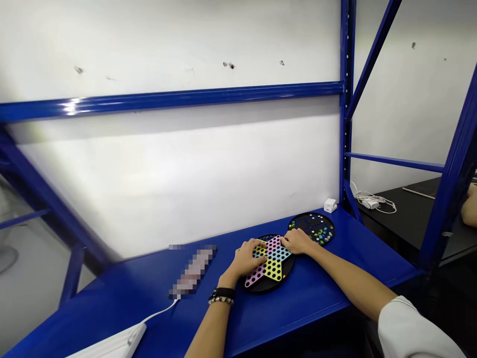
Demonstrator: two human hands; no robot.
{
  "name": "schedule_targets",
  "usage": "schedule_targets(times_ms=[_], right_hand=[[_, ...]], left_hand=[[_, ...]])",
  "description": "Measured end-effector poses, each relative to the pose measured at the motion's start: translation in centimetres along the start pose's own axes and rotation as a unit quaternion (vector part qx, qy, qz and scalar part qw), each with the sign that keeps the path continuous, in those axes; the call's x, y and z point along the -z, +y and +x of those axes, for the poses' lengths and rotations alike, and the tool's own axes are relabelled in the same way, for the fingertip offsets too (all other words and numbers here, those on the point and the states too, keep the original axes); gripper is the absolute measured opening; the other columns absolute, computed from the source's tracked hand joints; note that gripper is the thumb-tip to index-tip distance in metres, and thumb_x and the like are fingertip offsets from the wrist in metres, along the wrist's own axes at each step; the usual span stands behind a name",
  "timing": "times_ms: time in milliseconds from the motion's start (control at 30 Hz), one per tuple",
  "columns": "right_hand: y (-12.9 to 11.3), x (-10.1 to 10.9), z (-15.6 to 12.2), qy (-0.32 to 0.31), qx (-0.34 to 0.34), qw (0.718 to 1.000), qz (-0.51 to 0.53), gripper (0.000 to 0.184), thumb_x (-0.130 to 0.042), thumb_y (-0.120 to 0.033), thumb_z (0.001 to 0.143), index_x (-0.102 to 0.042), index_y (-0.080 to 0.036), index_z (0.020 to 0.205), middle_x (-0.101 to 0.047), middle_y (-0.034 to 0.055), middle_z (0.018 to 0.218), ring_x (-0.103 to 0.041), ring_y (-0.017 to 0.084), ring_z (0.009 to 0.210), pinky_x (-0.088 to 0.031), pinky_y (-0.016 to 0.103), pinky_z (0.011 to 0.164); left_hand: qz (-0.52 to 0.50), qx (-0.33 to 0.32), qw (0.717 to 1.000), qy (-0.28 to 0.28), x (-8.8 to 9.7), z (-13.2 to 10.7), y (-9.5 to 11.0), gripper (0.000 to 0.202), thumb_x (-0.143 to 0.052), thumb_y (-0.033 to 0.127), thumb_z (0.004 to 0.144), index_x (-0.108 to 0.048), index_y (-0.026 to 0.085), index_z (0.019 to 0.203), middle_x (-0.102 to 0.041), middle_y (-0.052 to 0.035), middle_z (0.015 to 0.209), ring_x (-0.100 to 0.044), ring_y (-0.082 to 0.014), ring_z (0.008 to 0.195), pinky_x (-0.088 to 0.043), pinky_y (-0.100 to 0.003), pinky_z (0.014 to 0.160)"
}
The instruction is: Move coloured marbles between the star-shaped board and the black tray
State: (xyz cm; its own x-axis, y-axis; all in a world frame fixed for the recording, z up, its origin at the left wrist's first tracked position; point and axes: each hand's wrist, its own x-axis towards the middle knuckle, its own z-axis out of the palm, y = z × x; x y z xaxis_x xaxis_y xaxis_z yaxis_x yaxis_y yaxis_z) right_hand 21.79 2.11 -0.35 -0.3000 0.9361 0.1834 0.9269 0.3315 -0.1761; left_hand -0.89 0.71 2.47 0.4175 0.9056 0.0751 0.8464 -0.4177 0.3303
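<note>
A star-shaped Chinese checkers board [274,269] with pink, yellow and blue points full of round holes lies on a black round tray [263,287]. My left hand [246,257] rests over the star's left side, its thumb and fingers apart on the surface. At the upper right, my right hand [297,241] has its fingers bent round the edge by the pink tip; its fingertips are partly hidden. Behind the right hand lies a second black round tray [305,222] holding small coloured pieces.
A blurred-out phone-like slab [196,271] lies to the left, with a white cable [160,312] running to a white box [112,343]. A white charger [330,205] stands at the back corner. Blue posts [346,124] frame the blue table [298,308]. Another person's arm [470,206] shows at far right.
</note>
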Motion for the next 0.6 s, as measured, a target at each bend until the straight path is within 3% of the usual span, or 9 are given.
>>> schedule_targets(times_ms=[167,300,400,500,600], right_hand=[[0.4,0.1,0.4,0.038,-0.054,0.997,0.037,0.056,-0.025,-0.041,0.101,-0.074,-0.019,0.085,-0.074,0.0125,0.093,-0.068,0.022,0.086,-0.041,0.028,0.072],[2.2,0.8,0.6,0.071,-0.115,0.990,0.028,0.055,-0.024,-0.041,0.102,-0.073,-0.019,0.090,-0.073,0.0133,0.098,-0.066,0.022,0.090,-0.040,0.031,0.080],[3.8,1.4,0.2,0.061,-0.145,0.988,0.001,0.046,-0.034,-0.041,0.099,-0.072,-0.018,0.086,-0.072,0.0133,0.096,-0.064,0.024,0.092,-0.037,0.037,0.088],[4.4,1.8,-0.4,0.088,-0.141,0.986,-0.013,0.034,-0.044,-0.039,0.095,-0.069,-0.018,0.087,-0.068,0.0125,0.102,-0.057,0.025,0.100,-0.034,0.040,0.091],[3.1,1.8,-0.8,0.123,-0.086,0.989,0.003,0.029,-0.047,-0.041,0.094,-0.066,-0.020,0.095,-0.062,0.0113,0.109,-0.051,0.025,0.106,-0.033,0.041,0.092]], left_hand=[[-0.008,0.001,1.000,-0.003,0.1,0.0,0.1,0.032,-0.058,0.036,0.077,-0.064,0.031,0.108,-0.060,-0.0001,0.123,-0.052,-0.0267,0.115,-0.039,-0.043,0.099],[-0.011,0.005,1.000,-0.007,0.1,0.0,0.1,0.033,-0.059,0.037,0.076,-0.064,0.031,0.108,-0.060,-0.0011,0.124,-0.051,-0.0278,0.117,-0.039,-0.043,0.099],[-0.015,0.005,1.000,-0.006,0.1,0.0,0.1,0.033,-0.058,0.038,0.076,-0.064,0.031,0.108,-0.060,-0.0013,0.124,-0.051,-0.0280,0.117,-0.039,-0.043,0.100],[-0.015,0.003,1.000,-0.005,0.1,0.0,0.1,0.033,-0.059,0.037,0.076,-0.064,0.030,0.108,-0.060,-0.0013,0.124,-0.051,-0.0281,0.118,-0.039,-0.043,0.100],[-0.013,0.004,1.000,-0.003,0.0,0.1,0.0,0.032,-0.059,0.037,0.076,-0.064,0.031,0.107,-0.061,-0.0007,0.123,-0.051,-0.0279,0.117,-0.040,-0.042,0.099]])
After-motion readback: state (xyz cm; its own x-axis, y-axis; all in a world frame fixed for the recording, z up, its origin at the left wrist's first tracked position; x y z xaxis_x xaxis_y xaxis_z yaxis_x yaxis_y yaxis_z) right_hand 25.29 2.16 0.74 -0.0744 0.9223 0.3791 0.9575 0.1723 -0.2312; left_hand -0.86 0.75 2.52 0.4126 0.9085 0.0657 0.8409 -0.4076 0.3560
